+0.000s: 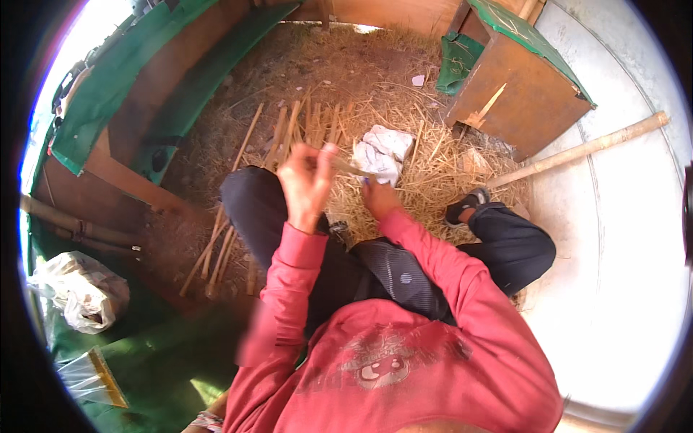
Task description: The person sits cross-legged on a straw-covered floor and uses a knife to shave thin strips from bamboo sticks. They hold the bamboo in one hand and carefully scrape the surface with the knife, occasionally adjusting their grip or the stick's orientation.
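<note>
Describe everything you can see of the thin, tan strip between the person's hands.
The thin, tan strip looks like bamboo or wood. One end appears to be in the grip of the left hand; from there it slants down rightward, toward the right hand. Blur hides whether that hand touches it. A crumpled white bundle and pale yellow straw lie behind it in view.

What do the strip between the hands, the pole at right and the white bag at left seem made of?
Strip: perhaps bamboo or wood, from its pale brown, matt look; too small to settle. Pole: probably bamboo, fairly smooth, judging by its long, round, tan shaft. White bag: likely thin plastic, given its shiny, partly see-through crinkles.
</note>
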The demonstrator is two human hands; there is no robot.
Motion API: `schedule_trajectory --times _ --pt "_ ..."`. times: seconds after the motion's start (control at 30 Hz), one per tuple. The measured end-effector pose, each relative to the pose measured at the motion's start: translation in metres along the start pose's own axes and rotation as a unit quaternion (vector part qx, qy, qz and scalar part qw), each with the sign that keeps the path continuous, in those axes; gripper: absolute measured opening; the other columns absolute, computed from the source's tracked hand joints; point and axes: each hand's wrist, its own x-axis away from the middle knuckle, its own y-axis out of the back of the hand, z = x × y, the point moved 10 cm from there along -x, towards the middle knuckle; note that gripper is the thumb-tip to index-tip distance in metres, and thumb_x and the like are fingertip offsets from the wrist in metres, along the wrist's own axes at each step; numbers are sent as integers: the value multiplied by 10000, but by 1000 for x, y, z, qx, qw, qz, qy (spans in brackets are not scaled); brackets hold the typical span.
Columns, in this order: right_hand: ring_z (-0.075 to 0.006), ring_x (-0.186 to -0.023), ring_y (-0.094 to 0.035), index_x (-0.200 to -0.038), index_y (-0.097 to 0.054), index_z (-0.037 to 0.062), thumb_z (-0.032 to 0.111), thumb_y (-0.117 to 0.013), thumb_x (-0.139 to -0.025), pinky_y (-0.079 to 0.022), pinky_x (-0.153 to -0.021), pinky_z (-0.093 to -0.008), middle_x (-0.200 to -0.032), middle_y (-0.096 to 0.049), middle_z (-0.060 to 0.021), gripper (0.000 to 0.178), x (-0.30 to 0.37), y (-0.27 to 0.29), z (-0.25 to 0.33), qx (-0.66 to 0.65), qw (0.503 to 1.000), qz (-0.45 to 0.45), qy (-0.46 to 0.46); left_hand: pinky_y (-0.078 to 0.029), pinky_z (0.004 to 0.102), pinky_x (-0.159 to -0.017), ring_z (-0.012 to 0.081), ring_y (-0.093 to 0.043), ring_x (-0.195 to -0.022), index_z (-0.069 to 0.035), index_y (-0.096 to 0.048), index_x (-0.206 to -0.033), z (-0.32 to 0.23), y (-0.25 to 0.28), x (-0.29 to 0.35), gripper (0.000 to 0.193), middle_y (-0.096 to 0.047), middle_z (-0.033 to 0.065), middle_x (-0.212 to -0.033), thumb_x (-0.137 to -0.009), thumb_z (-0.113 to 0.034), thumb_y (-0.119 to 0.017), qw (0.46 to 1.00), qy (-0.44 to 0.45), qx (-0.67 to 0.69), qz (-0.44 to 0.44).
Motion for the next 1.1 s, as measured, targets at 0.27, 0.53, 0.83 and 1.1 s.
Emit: schedule_trajectory --times 0.27,0.53,0.83,1.1 --pt "-529 -806 -607 -1027 -567 17 283 -496 -988 -462 -726 -601 -830 -639 -315 278 8 59 76 -159 983 -61 73 -440 323 -467 166 -550 -465 8 -558 -718 -15 2 -6 304 -576 118 -544 -852 -180 -755 994 -65 -80 -29" --pt "-526 -789 -625 -1026 -557 13 292 -505 -974 -494 -722 -602 -779 -629 -347 289 -10 38 86 -144 985 -49 79 -450 319 -467 157 -562 -473 17 -570 -706 0 22 -34 356 -612 105 -557 -873 -247 -743 991 -31 -131 -25" --pt "-514 -784 -618 -1044 -579 11 296 -517 -973 -484 -737 -596 -806 -648 -302 300 -21 32 32 -111 993 -31 10 -486 298 -497 151 -643 -525 9 -590 -748 -12 -2 -25 288 -649 106 -577 -902 -200 -714 996 -25 -86 30" --pt "-492 -726 -627 -1086 -520 6 204 -528 -962 -480 -649 -577 -740 -625 -307 233 16 27 38 -136 990 -1 -29 -466 229 -521 101 -633 -587 13 -531 -797 -13 -16 -29 235 -645 77 -647 -928 -106 -686 993 -45 -43 105"
